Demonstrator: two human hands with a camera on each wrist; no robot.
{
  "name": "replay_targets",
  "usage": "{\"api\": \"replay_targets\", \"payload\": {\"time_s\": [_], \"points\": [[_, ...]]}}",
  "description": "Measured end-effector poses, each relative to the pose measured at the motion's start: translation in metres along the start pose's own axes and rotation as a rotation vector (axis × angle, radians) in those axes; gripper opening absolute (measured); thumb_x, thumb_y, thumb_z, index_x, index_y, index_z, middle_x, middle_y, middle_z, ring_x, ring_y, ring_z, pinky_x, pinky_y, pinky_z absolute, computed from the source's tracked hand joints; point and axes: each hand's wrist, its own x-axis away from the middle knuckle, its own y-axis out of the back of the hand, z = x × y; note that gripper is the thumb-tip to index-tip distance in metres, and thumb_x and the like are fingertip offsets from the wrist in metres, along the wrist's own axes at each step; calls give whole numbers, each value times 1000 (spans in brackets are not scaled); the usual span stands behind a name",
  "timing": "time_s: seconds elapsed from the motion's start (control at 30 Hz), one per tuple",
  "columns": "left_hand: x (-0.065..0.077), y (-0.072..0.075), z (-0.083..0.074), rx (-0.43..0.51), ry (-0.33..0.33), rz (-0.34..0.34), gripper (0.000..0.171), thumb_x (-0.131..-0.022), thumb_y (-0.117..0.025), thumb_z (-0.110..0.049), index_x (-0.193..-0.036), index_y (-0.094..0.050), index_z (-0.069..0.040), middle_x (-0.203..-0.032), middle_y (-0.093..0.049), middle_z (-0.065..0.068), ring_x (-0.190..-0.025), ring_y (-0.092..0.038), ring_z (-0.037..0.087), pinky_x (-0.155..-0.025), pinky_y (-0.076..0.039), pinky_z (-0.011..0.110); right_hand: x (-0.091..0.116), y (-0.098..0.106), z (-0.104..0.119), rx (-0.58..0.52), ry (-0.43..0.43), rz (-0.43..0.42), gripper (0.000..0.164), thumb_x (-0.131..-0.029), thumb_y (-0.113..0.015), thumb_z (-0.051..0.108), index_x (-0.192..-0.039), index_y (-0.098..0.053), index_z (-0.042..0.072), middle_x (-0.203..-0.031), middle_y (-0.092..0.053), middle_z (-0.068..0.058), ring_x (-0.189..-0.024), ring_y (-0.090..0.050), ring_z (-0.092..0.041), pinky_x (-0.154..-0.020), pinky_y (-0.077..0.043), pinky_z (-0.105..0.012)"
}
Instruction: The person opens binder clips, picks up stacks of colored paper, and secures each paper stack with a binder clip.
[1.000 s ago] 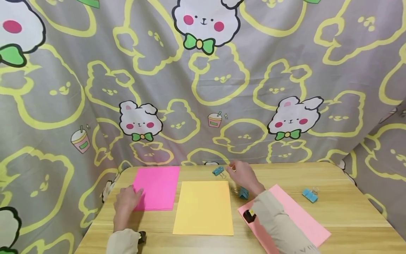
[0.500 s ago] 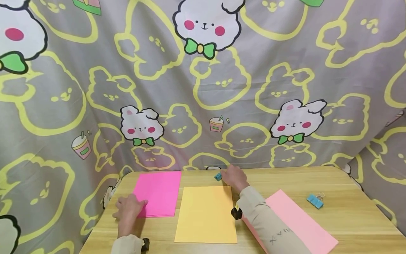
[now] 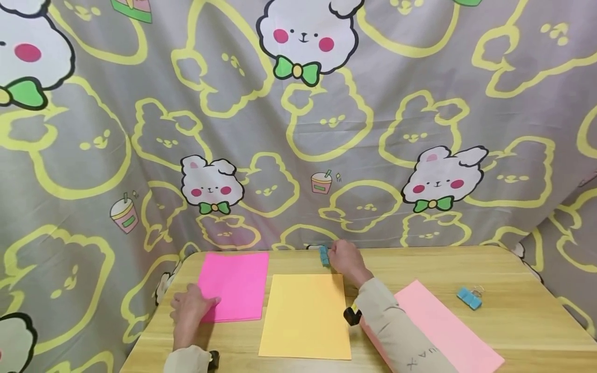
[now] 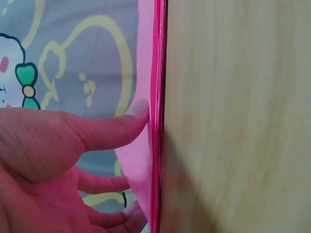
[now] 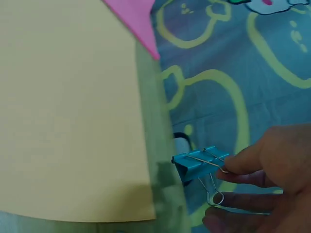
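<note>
pinching a blue binder clip (image 5: 195, 168), right grip (image 3: 350, 262) clamped on its handle, body just beyond fingertips (image 5: 236, 164), left grip (image 3: 189, 312) spread apart, touching pink paper (image 3: 236, 286)

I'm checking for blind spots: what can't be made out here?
- Head view: near part of the pale pink paper, hidden by the right sleeve and bottom edge.
- Head view: part of held clip, behind the right hand.
- Left wrist view: number of bright pink sheets, edges too fine.

1 blue binder clip (image 3: 324, 256) with 2 splayed silver wire handles, right of 1 flat magenta paper stack (image 3: 235, 285)
</note>
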Motion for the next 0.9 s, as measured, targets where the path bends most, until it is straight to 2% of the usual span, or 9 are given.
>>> {"api": "replay_targets", "payload": {"time_s": [0.17,0.23,0.33,0.4,0.47,0.57,0.7,0.9], "points": [[0,0,-2,-6,-13,-34,75,-87,-80,-28,-120,-31,17,-110,-35,53,-114,-35,71,-92,-33,77,10,21,2,-44,67,-37,22,-101,-59,8,-79,-59,4,-55,-40,2,-46,-30,-9,-46,-27,-24],[-1,0,-2,-10,-10,-48,75,-86,-81,-28,-120,-31,17,-111,-36,52,-113,-36,71,-91,-34,77,17,33,4,-50,91,-51,16,-101,-61,9,-88,-65,2,-61,-50,-1,-49,-38,-12,-48,-34,-26],[-2,0,-2,-2,-15,-59,76,-85,-82,-26,-120,-31,18,-112,-34,50,-110,-38,70,-90,-36,76,31,50,7,-47,132,-101,13,-100,-64,10,-90,-68,3,-78,-64,-5,-65,-60,-19,-60,-52,-35],[-2,1,-2,15,-17,-60,77,-85,-83,-24,-121,-30,19,-112,-32,48,-107,-41,69,-87,-40,74,42,60,8,-42,174,-150,11,-99,-65,8,-89,-68,3,-90,-68,-9,-81,-67,-26,-72,-58,-42],[-2,1,-2,31,-18,-51,79,-85,-83,-22,-123,-28,19,-112,-31,47,-106,-43,68,-85,-42,73,52,70,10,-44,207,-182,7,-98,-66,5,-91,-68,2,-96,-68,-12,-91,-69,-30,-78,-60,-45],[-2,3,-3,24,-19,-47,79,-85,-84,-22,-122,-27,18,-113,-35,50,-107,-46,67,-85,-43,71,69,82,9,-59,226,-197,4,-96,-68,3,-96,-69,-1,-102,-66,-15,-91,-67,-30,-78,-61,-45],[-2,3,-5,-2,-30,-49,77,-85,-84,-25,-121,-30,17,-116,-44,50,-112,-44,68,-89,-39,73,91,98,2,-70,204,-207,2,-95,-70,2,-94,-70,0,-113,-65,-20,-96,-68,-34,-80,-60,-47],[-4,4,-4,21,-61,-44,77,-86,-83,-20,-124,-29,21,-117,-35,48,-106,-47,66,-86,-44,70,114,123,-17,-94,160,-245,9,-94,-72,2,-86,-70,3,-121,-65,-23,-110,-65,-42,-82,-59,-46]]}}
